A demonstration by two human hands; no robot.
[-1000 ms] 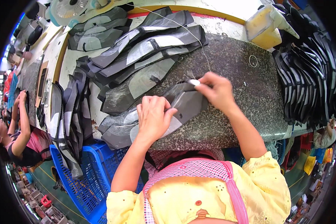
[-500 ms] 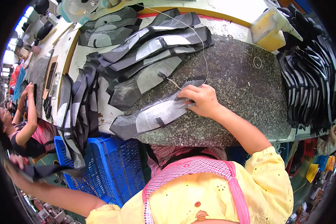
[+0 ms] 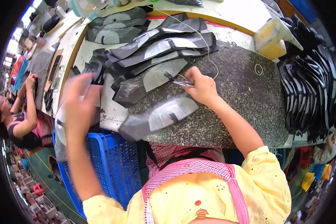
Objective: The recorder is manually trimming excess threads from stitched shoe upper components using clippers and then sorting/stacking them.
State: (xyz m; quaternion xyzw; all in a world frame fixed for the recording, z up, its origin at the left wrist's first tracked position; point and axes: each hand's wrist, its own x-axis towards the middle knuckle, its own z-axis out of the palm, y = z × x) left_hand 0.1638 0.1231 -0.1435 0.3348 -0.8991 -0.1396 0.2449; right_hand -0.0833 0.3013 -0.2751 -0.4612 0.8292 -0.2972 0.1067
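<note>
My right hand (image 3: 203, 86) is closed around a small metal cutting tool that looks like thread snips (image 3: 186, 83), its tips over the edge of the piled pieces. Just below it lies a dark grey cut piece (image 3: 158, 115) with a pale curved patch and a small black tab, slightly blurred. My left hand (image 3: 78, 99), smeared by motion, is raised over the left side of the table with fingers apart, and nothing shows in it. It partly hides a bundle of similar pieces (image 3: 60, 128). More such pieces (image 3: 138, 87) overlap in a pile beyond the single one.
A blue plastic basket (image 3: 114, 149) stands below the table's left edge. At right are tall stacked dark pieces (image 3: 304, 97) and a yellowed block-shaped holder (image 3: 268, 39). A white cord (image 3: 209, 50) crosses the speckled tabletop (image 3: 246, 108). A fan (image 3: 89, 6) stands at the back; a co-worker (image 3: 24, 115) sits left.
My left hand has swung up from the lower left, and the dark piece it held is gone from it. My right hand has let go of the patched piece and now shows the metal tool.
</note>
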